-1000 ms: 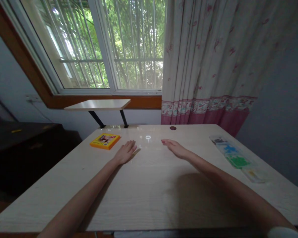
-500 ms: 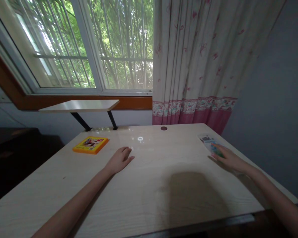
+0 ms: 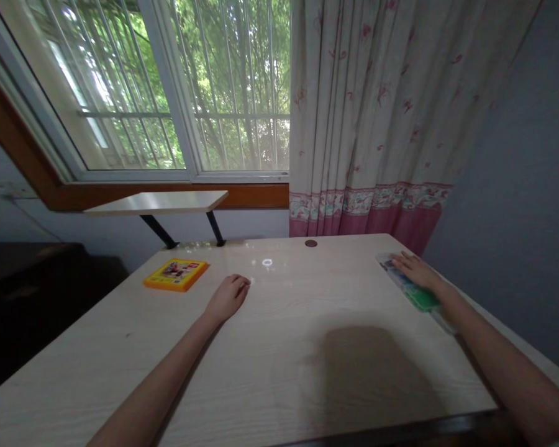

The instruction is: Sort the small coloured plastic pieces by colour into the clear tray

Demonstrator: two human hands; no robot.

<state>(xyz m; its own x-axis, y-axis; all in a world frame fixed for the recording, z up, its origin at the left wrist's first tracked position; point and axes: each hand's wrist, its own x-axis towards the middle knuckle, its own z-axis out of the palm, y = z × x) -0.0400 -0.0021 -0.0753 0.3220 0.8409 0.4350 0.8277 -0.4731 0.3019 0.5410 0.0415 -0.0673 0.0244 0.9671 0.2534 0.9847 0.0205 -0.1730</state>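
My left hand (image 3: 227, 297) rests palm down on the light wooden table (image 3: 279, 347), fingers loosely curled and holding nothing. My right hand (image 3: 415, 269) lies flat, fingers stretched, on top of a long clear plastic case (image 3: 417, 297) with blue and green pieces inside, near the table's right edge. A yellow box (image 3: 176, 274) with a picture on its lid lies on the table at the far left, about a hand's width beyond my left hand.
A small raised shelf (image 3: 156, 202) on black legs stands at the table's back left under a barred window. A flowered curtain (image 3: 368, 124) hangs behind the table. A dark cabinet (image 3: 32, 285) sits to the left. A round cable hole (image 3: 311, 243) is at the back.
My right hand moved from the table's middle out to the right and now lies on the far end of the plastic case. The left hand barely shifted; its fingers curled a little.
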